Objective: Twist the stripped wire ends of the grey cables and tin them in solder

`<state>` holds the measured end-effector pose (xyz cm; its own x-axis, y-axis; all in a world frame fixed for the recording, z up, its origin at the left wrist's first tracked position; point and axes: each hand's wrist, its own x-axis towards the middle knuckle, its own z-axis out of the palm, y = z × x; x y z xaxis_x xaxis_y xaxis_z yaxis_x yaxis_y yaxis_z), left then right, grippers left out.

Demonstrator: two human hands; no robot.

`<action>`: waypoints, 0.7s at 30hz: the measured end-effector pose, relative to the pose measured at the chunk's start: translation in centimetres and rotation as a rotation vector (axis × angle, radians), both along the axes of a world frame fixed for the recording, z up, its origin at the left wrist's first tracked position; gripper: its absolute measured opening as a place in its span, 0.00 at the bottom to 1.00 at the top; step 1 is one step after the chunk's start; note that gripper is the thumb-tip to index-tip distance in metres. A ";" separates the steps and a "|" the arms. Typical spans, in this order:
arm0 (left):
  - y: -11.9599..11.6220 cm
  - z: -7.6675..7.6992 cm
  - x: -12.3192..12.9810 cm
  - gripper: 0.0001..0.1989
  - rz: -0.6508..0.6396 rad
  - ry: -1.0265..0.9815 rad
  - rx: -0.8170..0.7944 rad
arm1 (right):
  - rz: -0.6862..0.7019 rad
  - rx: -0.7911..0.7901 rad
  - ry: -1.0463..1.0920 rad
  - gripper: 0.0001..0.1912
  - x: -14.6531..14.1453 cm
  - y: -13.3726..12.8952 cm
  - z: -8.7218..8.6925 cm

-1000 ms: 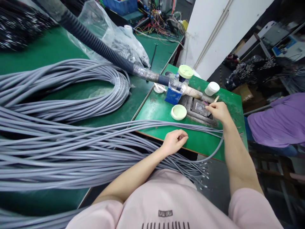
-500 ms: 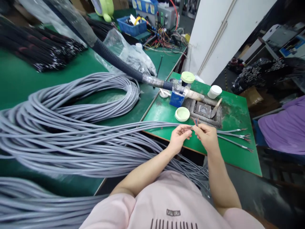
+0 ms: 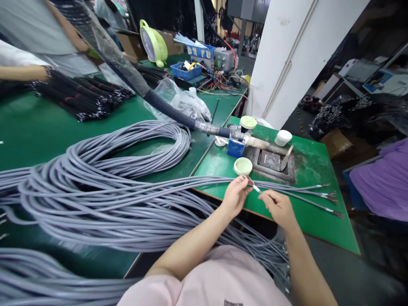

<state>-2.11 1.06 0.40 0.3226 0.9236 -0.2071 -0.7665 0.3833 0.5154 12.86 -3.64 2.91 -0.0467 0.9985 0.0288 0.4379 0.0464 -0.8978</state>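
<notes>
My left hand (image 3: pixel 235 196) is closed on the thin coloured wires at the end of a grey cable. A white band (image 3: pixel 256 188) wraps the cable just below those wires, in the gap between my hands. My right hand (image 3: pixel 279 207) pinches the grey jacket beyond the band. Past my hands, several more grey cables (image 3: pixel 306 187) lie on the green table with stripped, coloured ends to the right. A pale green dish (image 3: pixel 243 166) sits just behind my left fingertips. Large coils of grey cable (image 3: pixel 127 204) cover the bench on my left.
A soldering pot (image 3: pixel 270 160) is set in a dirty frame on the green table (image 3: pixel 338 229), with a scraper-like tool across it. A taped hose (image 3: pixel 165 108) ends beside a blue box (image 3: pixel 236 148). A person's arm (image 3: pixel 24 73) touches black cable bundles (image 3: pixel 83 93) at far left.
My right hand has moved from the wire ends to the cable's jacket, baring the white band. The left hand now holds the wires. The view has tilted up, showing another person at left.
</notes>
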 end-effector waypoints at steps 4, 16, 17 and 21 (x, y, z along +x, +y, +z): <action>-0.5 0.0 1.0 0.10 -0.200 -0.197 -0.101 | -0.023 0.026 0.110 0.16 -0.3 -0.9 -1.0; -2.4 0.1 0.5 0.12 -0.083 0.572 0.361 | -0.123 0.224 -0.063 0.06 1.5 -0.5 1.5; -2.5 0.0 0.5 0.12 -0.083 0.616 0.402 | -0.133 0.246 -0.079 0.06 1.4 -0.3 2.0; -3.0 -0.4 0.7 0.09 -0.051 0.668 0.488 | -0.148 0.287 -0.128 0.05 -0.4 0.7 3.5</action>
<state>-1.38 -1.92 0.01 0.3180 0.9467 0.0507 -0.2276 0.0243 0.9735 12.50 -2.94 6.37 0.0762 0.9469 0.3122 0.5672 0.2164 -0.7947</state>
